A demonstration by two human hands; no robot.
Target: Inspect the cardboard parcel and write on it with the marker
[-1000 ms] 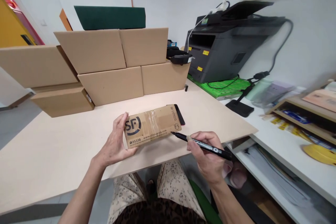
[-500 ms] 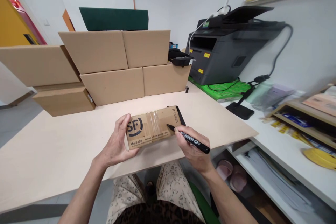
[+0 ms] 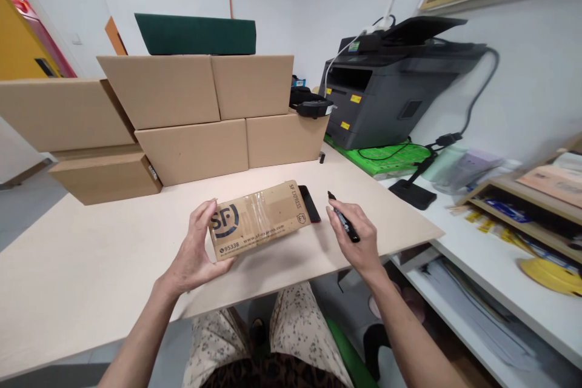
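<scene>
A small brown cardboard box point(image 3: 261, 215) printed with "SF" and "SF EXPRESS" is tilted above the wooden table. My left hand point(image 3: 200, 248) grips its left end, thumb at the lower edge and fingers at the upper. In my right hand point(image 3: 357, 230) is a black marker point(image 3: 344, 216), its dark tip pointing up and left, apart from the box. A black phone-like slab point(image 3: 310, 204) with a reddish edge shows past the box's right end; the rest of it is hidden behind the box.
Large cardboard boxes point(image 3: 191, 148) are stacked along the back of the table point(image 3: 91, 267), with a dark green box point(image 3: 197, 34) on top. A dark printer point(image 3: 386, 97) stands at the back right. A black stand point(image 3: 413, 194) and a shelf unit point(image 3: 541, 273) are to the right.
My right hand has moved right with the marker, away from the box face. The box's right end and the dark slab are now more exposed. The box has shifted slightly left in view.
</scene>
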